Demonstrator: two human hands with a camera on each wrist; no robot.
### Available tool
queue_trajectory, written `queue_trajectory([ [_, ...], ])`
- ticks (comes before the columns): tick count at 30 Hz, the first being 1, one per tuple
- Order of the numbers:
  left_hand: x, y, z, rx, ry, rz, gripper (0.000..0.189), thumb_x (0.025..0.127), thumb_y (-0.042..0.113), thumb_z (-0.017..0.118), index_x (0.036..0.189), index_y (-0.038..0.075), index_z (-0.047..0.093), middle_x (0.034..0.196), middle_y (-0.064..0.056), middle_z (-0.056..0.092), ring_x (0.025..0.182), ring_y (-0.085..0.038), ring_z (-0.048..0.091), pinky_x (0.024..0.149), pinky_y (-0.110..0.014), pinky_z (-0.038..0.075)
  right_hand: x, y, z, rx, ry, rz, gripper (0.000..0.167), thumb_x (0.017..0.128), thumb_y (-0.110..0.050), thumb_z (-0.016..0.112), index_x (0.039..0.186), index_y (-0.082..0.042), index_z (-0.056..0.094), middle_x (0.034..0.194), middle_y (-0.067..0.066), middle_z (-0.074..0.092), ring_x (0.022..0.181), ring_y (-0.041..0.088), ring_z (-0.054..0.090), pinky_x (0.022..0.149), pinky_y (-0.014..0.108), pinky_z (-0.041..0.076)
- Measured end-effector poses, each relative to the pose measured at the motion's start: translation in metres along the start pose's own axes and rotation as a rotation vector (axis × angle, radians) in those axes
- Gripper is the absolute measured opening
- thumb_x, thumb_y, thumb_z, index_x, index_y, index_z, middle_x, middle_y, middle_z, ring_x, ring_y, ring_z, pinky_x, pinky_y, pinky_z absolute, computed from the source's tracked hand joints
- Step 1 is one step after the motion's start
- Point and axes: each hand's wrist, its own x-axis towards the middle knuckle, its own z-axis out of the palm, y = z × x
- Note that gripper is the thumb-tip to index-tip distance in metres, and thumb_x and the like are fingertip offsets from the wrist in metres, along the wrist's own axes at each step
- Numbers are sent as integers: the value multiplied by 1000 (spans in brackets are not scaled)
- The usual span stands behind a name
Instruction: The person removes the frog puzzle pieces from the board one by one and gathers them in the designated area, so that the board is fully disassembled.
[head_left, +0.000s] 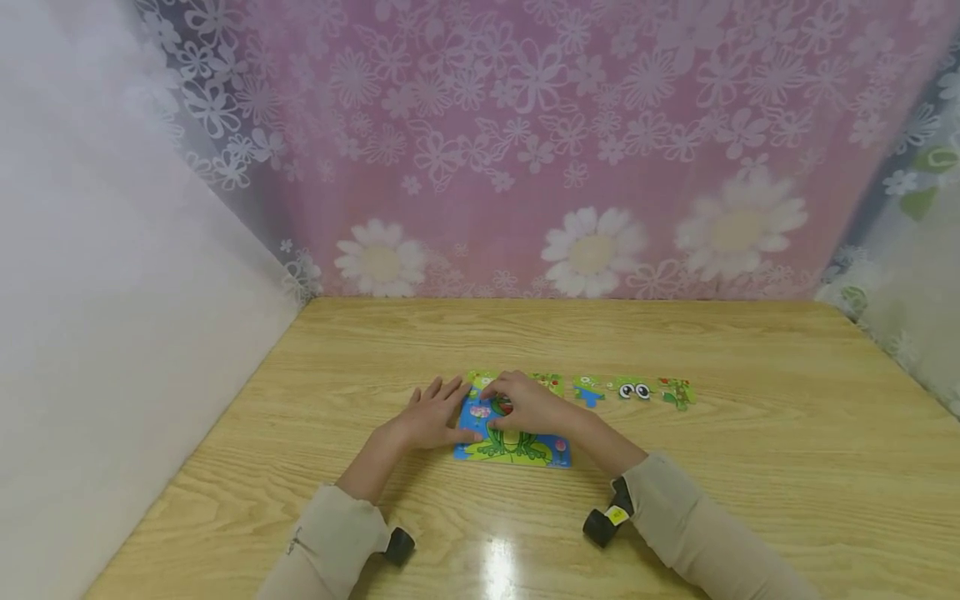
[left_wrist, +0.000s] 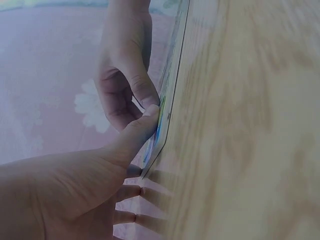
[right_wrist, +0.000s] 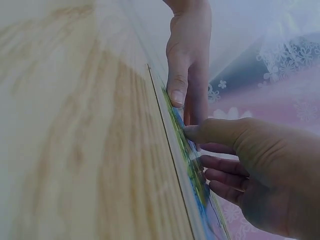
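A frog jigsaw puzzle [head_left: 512, 454] lies flat on the table, its picture showing a green frog on a lily pad against blue. My left hand [head_left: 431, 419] rests at its left edge, thumb on the board and the other fingers spread beside it. Over the upper middle my right hand [head_left: 534, 407] bends down, thumb and fingertips pinching a puzzle piece at board level; most of that piece is hidden. In the right wrist view, the right thumb and fingertips touch the puzzle surface [right_wrist: 186, 150]. The left thumb touches the board [left_wrist: 161, 127] in the left wrist view.
Right of the puzzle lie three loose pieces in a row: a blue-and-green one [head_left: 589, 393], one with two eyes [head_left: 633, 390] and a leafy one [head_left: 677, 393]. The wooden table [head_left: 750, 467] meets a flowered pink curtain [head_left: 480, 167] behind and a white wall at left.
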Motion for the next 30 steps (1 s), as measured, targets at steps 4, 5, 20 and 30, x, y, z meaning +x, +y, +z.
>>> queue_trajectory([
  [4,0,0,0,7,-5,-6,86,86,54,55,147,6,19,151,-13,11,135,-40,2,101,-62,6,0,-1,1,3,8,6,38,82,-19,72,117,-8,60,110,3,53,98,20,46,79,34,44],
  [5,-1,0,0,6,-4,-8,86,86,54,55,147,6,19,151,-13,11,135,-40,3,101,-62,6,0,-1,2,5,7,10,38,82,-18,71,117,-8,60,110,3,52,97,19,46,78,34,44],
  [20,1,0,2,78,-48,-14,86,88,58,47,148,6,12,152,-12,5,135,-39,-1,102,-60,3,-2,0,3,56,3,40,33,84,-17,69,115,-10,60,102,0,49,78,13,48,66,29,44],
  [30,3,-2,3,81,-53,-13,86,89,58,46,148,7,11,152,-12,4,135,-39,-3,102,-60,2,1,2,2,58,3,40,33,85,-17,69,116,-11,60,102,1,49,78,12,49,65,27,44],
])
